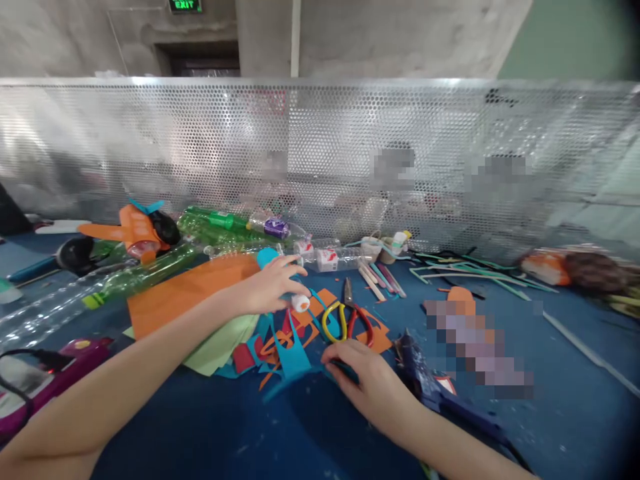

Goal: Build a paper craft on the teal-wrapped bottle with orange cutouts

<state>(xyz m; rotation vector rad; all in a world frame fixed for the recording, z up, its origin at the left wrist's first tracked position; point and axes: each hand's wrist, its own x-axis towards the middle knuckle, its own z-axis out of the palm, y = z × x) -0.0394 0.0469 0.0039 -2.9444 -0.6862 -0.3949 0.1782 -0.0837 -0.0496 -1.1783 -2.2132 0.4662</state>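
My left hand [273, 287] reaches over the scraps with its fingers spread. Just under its fingertips is a small white round piece with an orange centre [301, 304]; I cannot tell whether they touch it. My right hand [373, 383] is lower and closer, thumb and fingers curled together on the end of a blurred blue strip [295, 383]. Cut blue foam or paper [294, 357], orange scraps [327, 300] and a red scrap [243, 358] lie between the hands. Scissors or pliers with yellow and red handles [347, 320] lie beyond my right hand.
A dark blue glue gun [450, 400] lies right of my right hand. Orange sheets [185, 300] lie under my left forearm. Plastic bottles [150, 270] line the left and back, before a perforated metal screen [320, 147]. A purple power strip [55, 380] sits left; coloured sticks [383, 280] lie behind.
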